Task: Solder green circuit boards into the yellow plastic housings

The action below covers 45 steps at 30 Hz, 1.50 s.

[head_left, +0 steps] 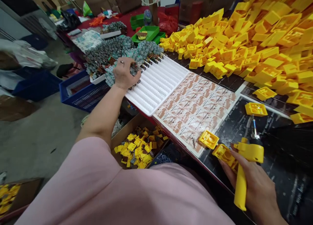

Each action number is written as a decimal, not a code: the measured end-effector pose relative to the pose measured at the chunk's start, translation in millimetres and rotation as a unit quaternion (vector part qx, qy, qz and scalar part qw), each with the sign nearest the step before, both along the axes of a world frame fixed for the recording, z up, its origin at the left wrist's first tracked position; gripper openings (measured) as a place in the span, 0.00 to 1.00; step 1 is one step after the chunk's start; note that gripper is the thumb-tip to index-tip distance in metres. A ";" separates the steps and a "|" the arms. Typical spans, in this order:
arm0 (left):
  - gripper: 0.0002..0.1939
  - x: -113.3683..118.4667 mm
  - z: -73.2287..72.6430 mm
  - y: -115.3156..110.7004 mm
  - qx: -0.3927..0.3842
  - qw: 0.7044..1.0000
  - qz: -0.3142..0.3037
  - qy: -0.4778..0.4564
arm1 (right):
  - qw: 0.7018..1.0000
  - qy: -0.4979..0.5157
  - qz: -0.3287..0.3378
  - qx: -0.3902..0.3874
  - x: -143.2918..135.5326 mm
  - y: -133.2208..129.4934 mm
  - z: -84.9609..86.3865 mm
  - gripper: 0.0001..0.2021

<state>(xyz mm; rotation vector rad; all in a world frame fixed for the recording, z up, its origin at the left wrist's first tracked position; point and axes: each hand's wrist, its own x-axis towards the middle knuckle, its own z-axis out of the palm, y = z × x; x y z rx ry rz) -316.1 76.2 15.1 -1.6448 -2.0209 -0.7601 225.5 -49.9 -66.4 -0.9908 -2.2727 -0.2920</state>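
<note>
My left hand (124, 73) reaches to the far left end of a white ribbed tray (158, 88). Its fingers are curled among small wired electronic parts (148, 62), and what they pinch is hidden. In my right hand (259, 185) are a yellow pistol-shaped tool (250, 152) with a slim metal tip and a yellow plastic housing (224, 154), its open side up. Touching or very near that piece lies a second yellow housing (208, 139) on the table edge. Another housing (256, 109) sits beyond the tool's tip.
Yellow housings (220, 45) are heaped along the table's far right. Grey-blue wired parts (114, 48) pile up behind the tray. A patterned sheet (195, 104) covers the middle. Below stand a cardboard box (117, 138) of yellow pieces and a blue crate (83, 96). Green trays (153, 32) sit farther back.
</note>
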 end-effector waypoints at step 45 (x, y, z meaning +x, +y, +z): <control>0.39 -5.7 3.3 -36.9 -0.129 0.981 -0.039 -0.138 | 1.000 -0.004 -0.028 0.001 -4.0 -0.8 5.1 0.17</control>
